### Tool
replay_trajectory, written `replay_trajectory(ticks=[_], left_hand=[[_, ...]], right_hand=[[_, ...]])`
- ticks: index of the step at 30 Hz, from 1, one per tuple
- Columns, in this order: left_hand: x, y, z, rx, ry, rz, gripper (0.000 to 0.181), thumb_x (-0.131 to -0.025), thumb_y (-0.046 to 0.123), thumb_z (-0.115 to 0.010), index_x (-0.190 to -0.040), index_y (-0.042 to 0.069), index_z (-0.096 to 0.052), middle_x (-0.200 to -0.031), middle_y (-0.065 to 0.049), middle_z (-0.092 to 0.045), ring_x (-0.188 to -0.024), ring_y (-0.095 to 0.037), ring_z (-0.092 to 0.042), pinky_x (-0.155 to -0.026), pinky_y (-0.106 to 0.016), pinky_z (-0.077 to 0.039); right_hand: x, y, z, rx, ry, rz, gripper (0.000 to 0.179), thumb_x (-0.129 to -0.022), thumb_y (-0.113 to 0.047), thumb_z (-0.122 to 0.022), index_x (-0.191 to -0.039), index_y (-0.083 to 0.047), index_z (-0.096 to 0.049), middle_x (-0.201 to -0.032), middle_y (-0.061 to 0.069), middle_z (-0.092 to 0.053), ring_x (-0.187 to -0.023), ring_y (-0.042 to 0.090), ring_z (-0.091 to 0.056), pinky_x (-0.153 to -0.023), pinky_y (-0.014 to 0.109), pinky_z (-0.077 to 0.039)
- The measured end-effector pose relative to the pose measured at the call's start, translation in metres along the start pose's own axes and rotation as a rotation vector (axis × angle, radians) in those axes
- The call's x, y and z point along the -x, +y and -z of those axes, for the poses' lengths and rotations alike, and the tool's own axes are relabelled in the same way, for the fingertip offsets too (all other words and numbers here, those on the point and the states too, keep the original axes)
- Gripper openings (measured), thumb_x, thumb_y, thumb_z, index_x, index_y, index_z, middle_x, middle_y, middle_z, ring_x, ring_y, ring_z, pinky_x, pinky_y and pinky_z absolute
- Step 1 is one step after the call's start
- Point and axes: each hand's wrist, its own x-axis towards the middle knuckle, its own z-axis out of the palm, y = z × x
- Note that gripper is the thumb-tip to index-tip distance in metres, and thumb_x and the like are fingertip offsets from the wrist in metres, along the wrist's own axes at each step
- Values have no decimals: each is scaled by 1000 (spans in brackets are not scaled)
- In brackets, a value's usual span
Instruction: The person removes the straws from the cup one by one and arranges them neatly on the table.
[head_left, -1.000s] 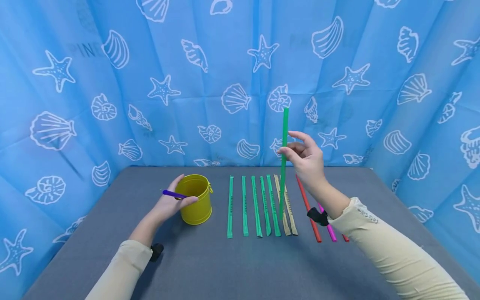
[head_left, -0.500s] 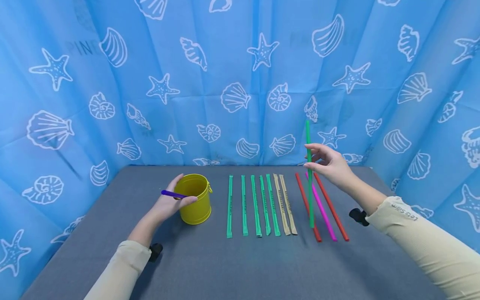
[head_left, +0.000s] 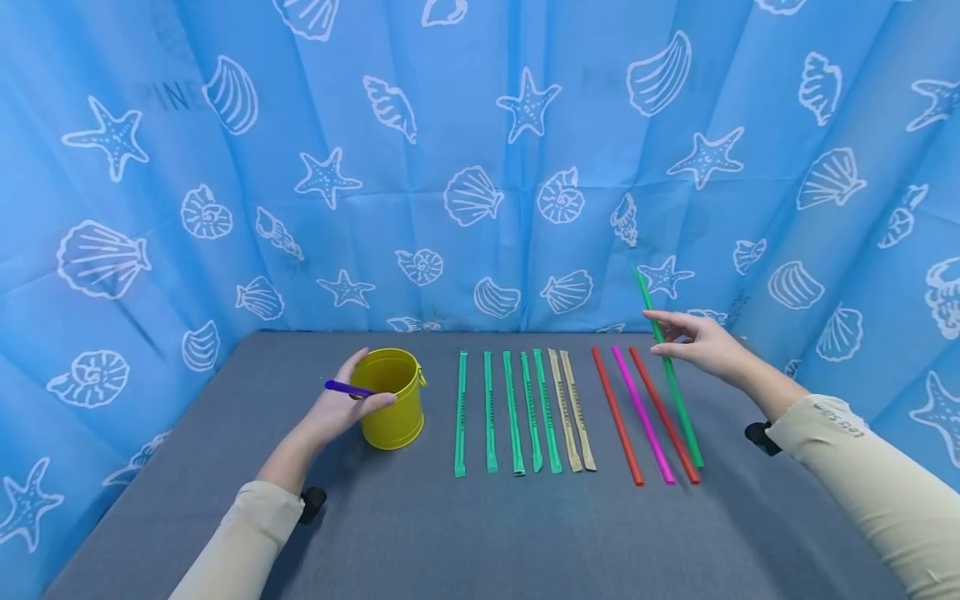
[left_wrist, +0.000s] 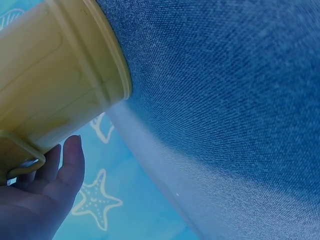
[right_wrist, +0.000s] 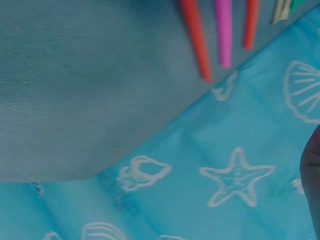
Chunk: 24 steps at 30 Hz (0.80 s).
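My left hand (head_left: 341, 408) grips the side of a small yellow bucket (head_left: 397, 412) standing on the table, its fingers at the bucket's side in the left wrist view. A purple straw (head_left: 347, 388) juts out over that hand at the rim; whether the thumb presses it cannot be told. My right hand (head_left: 701, 342) pinches a green straw (head_left: 678, 392) between thumb and fingers. This straw is tilted, top to the left, its lower end close to the table, right of a red straw (head_left: 663, 412). In the right wrist view only a sliver of the hand (right_wrist: 311, 175) shows.
Left of that red straw lie a magenta straw (head_left: 643, 412) and another red straw (head_left: 618, 417). Two tan wrapped straws (head_left: 576, 408) and several green wrapped straws (head_left: 488, 412) lie in a row towards the bucket. A blue shell-print curtain (head_left: 480, 150) hangs behind the grey table (head_left: 510, 542).
My right hand has carried the green straw rightwards and down, from above the tan wrapped straws to the right of the red one, tilting it. The left hand has kept its place at the bucket.
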Motion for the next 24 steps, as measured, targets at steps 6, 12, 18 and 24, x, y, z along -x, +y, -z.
replay_trajectory(ticks=[6,12,18,24], left_hand=[[-1,-1,0,11,-4,-7,94,-91,39,-67,-156,13,-5,-155,-24,-15,-138,-45,-21,-108,-63,-26],[-1,-2,-1,1,2,1,96,-89,42,-68,-156,14,-6,-155,-24,-16,-138,-45,-22,-107,-63,-26],[0,0,0,-3,3,-8,99,-88,48,-69,-156,14,-5,-155,-23,-17,-138,-44,-23,-107,-62,-27],[0,0,0,5,0,-20,97,-89,46,-67,-156,14,-5,-156,-23,-15,-139,-44,-21,-108,-62,-27]], right_hand=[[5,22,2,-77,15,-31,60,-97,-18,-62,-147,4,-36,-100,16,-54,-79,13,-55,-67,28,-52],[11,44,0,-114,27,-82,61,-97,-21,-63,-145,7,-38,-102,18,-60,-75,12,-62,-67,32,-55],[15,67,-2,-78,13,-105,58,-97,-20,-62,-142,10,-40,-105,18,-58,-79,13,-60,-71,37,-54],[15,86,-7,-11,-23,-90,57,-96,-19,-64,-138,12,-43,-105,16,-56,-83,11,-53,-70,40,-51]])
